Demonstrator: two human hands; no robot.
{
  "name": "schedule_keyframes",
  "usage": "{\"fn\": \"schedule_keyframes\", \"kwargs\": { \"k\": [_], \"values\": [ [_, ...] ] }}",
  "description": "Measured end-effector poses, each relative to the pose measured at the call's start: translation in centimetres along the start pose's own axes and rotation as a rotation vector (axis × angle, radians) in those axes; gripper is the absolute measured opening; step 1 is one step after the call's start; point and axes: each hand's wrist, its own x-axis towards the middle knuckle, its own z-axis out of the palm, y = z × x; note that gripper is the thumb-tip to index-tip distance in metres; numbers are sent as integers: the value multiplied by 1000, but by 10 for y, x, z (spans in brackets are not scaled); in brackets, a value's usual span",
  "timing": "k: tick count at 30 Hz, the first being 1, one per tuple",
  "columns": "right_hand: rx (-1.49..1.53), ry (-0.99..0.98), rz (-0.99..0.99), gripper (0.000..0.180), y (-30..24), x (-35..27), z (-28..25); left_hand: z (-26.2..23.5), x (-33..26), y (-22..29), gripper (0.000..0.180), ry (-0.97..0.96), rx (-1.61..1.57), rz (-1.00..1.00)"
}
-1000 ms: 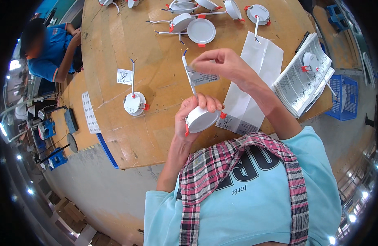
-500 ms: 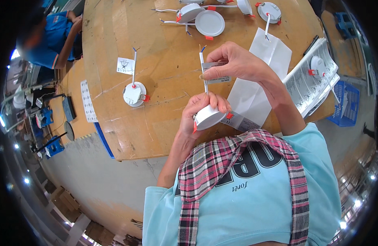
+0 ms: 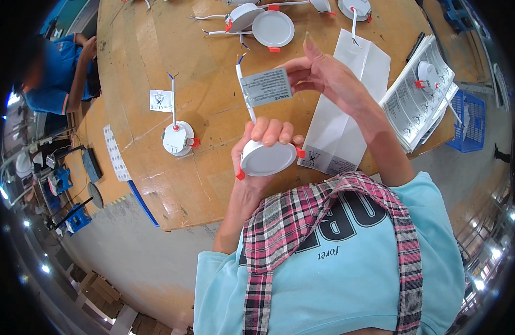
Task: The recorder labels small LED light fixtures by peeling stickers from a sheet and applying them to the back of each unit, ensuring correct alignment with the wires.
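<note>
The round white lamp (image 3: 267, 158), with 2 orange clips on its rim, is held above the near edge of the wooden table (image 3: 157, 67), face toward the camera. The left hand (image 3: 266, 139) grips it from behind, fingers curled together over its top rim. A white cable (image 3: 245, 95) rises from the lamp, and a grey label (image 3: 266, 87) hangs on that cable. The right hand (image 3: 324, 72) pinches the label's right edge between thumb and fingers, the index finger stretched upward.

By my reading the label is already on the cable and is being smoothed or checked; the lamp is not yet set down or bagged. Just right of the lamp lies a flat white paper bag (image 3: 347, 106), seemingly unfilled. Left of the lamp sits 1 more lamp (image 3: 176, 138) with its cable, unlabelled as far as I can see; beyond the lamp, several lamps (image 3: 273, 28) lie at the far edge.

The lamp's back, and how the label grips the cable, are hidden. The far lamps are cut off at the frame's top. A stack of printed sheets (image 3: 419, 95) lies further right.
</note>
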Motion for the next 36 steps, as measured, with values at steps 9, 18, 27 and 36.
{"fn": "schedule_keyframes", "kwargs": {
  "k": [9, 18, 27, 36],
  "values": [
    [-144, -28, -27, 52, 11, -3, 35, 4, -1, -1, 28, 103, -299, 36],
    [101, 31, 19, 30, 18, -9, 37, 1, -2, -4, 29, 45, -228, 46],
    [308, 54, 56, 39, 21, -2, 41, -4, -5, -5, 33, 105, -91, 56],
    [-44, -27, 47, 32, 15, 6, 45, 0, -7, -4, 30, 77, 75, 49]
  ]
}}
